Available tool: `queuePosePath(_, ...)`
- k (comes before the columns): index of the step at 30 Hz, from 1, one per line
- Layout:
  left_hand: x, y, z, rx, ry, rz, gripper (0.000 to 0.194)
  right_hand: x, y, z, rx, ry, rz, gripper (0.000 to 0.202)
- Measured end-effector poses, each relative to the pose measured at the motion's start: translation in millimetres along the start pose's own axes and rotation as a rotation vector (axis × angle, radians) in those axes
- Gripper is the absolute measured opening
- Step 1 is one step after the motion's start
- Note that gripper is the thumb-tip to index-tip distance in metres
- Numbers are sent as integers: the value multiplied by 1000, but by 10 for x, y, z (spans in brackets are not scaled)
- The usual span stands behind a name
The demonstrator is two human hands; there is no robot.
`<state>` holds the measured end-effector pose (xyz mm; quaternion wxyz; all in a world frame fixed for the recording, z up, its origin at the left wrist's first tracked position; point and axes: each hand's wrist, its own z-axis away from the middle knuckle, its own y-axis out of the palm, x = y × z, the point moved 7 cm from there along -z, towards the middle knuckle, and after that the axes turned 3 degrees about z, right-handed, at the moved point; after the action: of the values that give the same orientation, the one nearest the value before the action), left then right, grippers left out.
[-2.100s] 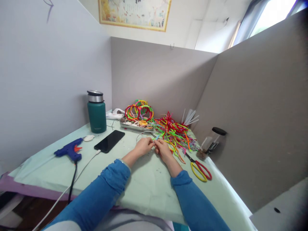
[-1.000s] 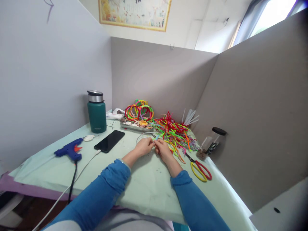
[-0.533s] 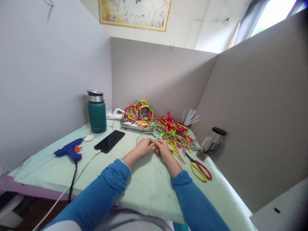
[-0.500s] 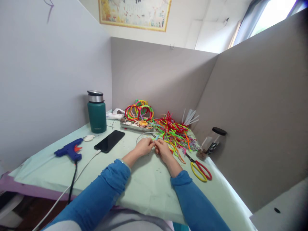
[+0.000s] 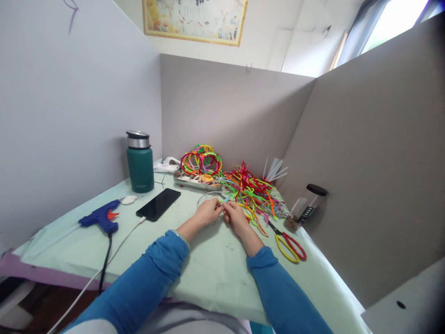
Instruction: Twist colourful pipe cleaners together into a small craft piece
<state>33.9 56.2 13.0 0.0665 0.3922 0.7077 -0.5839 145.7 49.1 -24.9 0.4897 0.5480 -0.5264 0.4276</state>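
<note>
My left hand [image 5: 207, 212] and my right hand [image 5: 235, 216] meet over the table, with thumbs and fingers pinched together. A short light-blue pipe cleaner [image 5: 227, 199] shows between the fingertips. A thin pale hoop [image 5: 199, 200] curves out behind my left hand, and its ends are hidden by the fingers. Just beyond my right hand lies a tangled heap of coloured pipe cleaners [image 5: 253, 192], red, green, orange and yellow. Scissors [image 5: 291, 248] with one red and one yellow handle rest to the right of my right wrist.
On the left are a blue glue gun [image 5: 100, 217], a black phone [image 5: 159, 204] on a white cable, and a green bottle [image 5: 140, 169]. A metal tray [image 5: 194, 184] at the back holds small pieces, with colourful rings [image 5: 201, 162] above. A black-lidded jar [image 5: 306, 208] stands right. Grey partitions [image 5: 229, 106] surround the table.
Both hands stay in almost the same place, fingertips still together. The light-blue piece between them has shifted very slightly. Nothing else on the table has visibly moved.
</note>
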Motion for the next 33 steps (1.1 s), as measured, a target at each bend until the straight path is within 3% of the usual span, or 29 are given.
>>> queuePosePath(33,32,10,-5,-27,16,14,25,-7,1,-2,0,7,-19,31)
